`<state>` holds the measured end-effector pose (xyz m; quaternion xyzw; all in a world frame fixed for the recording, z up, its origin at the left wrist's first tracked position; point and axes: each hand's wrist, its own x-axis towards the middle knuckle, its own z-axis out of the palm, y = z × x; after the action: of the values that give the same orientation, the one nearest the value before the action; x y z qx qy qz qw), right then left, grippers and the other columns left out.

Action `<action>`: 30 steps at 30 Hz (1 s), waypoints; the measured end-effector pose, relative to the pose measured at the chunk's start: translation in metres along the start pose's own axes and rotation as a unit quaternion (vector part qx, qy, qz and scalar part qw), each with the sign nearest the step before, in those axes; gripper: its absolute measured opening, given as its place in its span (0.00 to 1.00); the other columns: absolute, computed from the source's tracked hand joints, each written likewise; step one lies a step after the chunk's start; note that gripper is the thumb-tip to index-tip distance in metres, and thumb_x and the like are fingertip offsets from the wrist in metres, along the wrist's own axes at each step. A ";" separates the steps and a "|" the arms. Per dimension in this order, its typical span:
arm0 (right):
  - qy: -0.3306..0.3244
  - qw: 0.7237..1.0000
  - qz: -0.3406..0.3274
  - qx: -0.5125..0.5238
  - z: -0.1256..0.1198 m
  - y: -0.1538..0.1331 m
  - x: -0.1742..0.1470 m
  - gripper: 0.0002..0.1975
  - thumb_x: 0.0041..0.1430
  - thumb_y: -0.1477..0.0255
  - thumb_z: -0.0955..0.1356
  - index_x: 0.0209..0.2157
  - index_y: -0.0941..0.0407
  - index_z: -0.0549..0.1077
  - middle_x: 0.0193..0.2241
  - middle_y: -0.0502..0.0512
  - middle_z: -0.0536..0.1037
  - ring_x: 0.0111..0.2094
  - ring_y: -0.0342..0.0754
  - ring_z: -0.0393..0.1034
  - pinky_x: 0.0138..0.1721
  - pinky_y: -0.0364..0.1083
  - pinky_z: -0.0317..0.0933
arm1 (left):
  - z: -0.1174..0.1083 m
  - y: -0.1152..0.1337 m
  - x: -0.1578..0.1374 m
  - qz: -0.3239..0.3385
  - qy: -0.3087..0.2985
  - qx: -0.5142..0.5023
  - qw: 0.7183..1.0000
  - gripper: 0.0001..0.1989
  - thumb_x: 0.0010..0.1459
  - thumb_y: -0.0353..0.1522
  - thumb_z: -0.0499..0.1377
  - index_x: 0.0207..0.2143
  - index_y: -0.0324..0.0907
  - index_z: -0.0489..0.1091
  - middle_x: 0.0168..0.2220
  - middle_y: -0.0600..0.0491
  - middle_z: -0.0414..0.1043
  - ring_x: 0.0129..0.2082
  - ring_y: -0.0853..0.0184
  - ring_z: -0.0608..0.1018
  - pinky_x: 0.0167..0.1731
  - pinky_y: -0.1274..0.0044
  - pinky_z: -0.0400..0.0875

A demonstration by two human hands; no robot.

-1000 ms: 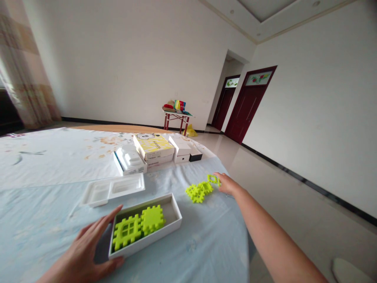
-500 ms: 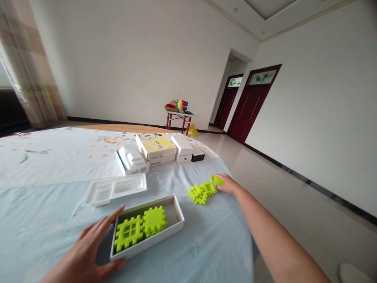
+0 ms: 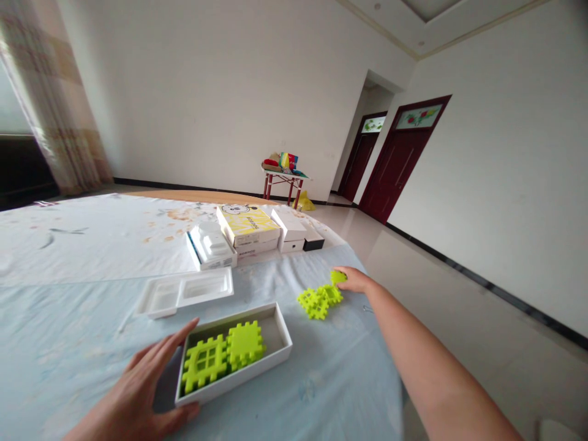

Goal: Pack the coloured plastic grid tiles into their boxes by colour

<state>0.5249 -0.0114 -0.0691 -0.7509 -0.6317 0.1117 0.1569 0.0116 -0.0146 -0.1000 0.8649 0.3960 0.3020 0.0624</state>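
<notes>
My left hand (image 3: 143, 373) spans the left end of an open white box (image 3: 239, 384), thumb at the near corner and fingers at the far one. In the box lie lime-green toothed building pieces: a window-patterned one (image 3: 204, 362) on the left and a solid square one (image 3: 245, 345) beside it. The right part of the box shows its bare grey bottom. On the right of the table, my right hand (image 3: 353, 280) pinches a green building piece (image 3: 339, 277), partly hidden by the fingers. Just left of that hand, several green toothed pieces (image 3: 316, 302) lie in a small heap on the cloth.
A white plastic tray (image 3: 206, 285) lies behind the box. Farther back stand a white box with a moulded insert (image 3: 209, 245), a yellow-and-white cartoon box (image 3: 250, 225), a white box (image 3: 288, 229) and a black-sided box (image 3: 313, 240). The table edge (image 3: 390, 355) curves along the right.
The view has shifted slightly, so everything sits a little farther right. The piece in my right hand has turned a little. My left hand stays at the box.
</notes>
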 end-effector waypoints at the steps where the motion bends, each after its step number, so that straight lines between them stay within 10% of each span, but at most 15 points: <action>1: -0.001 1.000 0.001 0.004 0.000 0.001 0.000 0.31 0.39 0.75 0.70 0.50 0.57 0.69 0.48 0.58 0.72 0.48 0.52 0.66 0.50 0.47 0.57 | 0.000 0.000 0.000 0.000 0.000 -0.003 1.000 0.44 0.40 0.41 0.59 0.60 0.50 0.47 0.50 0.49 0.69 0.48 0.54 0.71 0.46 0.70 0.66; 13: 0.013 0.998 -0.001 0.060 -0.022 -0.017 -0.020 0.34 0.43 0.71 0.70 0.54 0.60 0.62 0.49 0.63 0.70 0.49 0.51 0.65 0.49 0.48 0.58 | -0.002 0.003 0.001 0.002 -0.003 -0.009 1.000 0.42 0.42 0.40 0.58 0.60 0.49 0.47 0.50 0.50 0.68 0.47 0.55 0.71 0.46 0.70 0.65; 19: -0.094 0.989 -0.111 0.012 -0.033 -0.061 -0.037 0.33 0.38 0.75 0.70 0.51 0.57 0.66 0.49 0.59 0.68 0.49 0.51 0.63 0.51 0.47 0.56 | -0.001 0.002 0.002 0.014 -0.007 0.003 1.000 0.42 0.43 0.42 0.58 0.60 0.47 0.46 0.49 0.48 0.69 0.47 0.54 0.71 0.47 0.69 0.64; 30: -0.176 0.975 -0.112 -0.071 -0.022 -0.076 -0.033 0.40 0.33 0.76 0.72 0.53 0.56 0.62 0.50 0.57 0.67 0.50 0.53 0.63 0.49 0.46 0.56 | -0.010 -0.009 0.007 0.080 -0.065 0.078 0.992 0.46 0.46 0.44 0.58 0.62 0.47 0.36 0.50 0.47 0.69 0.46 0.58 0.73 0.42 0.73 0.70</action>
<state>0.4580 -0.0339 -0.0211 -0.6531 -0.7359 0.1787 0.0007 0.0032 -0.0050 -0.0919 0.9136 0.3433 0.2178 -0.0041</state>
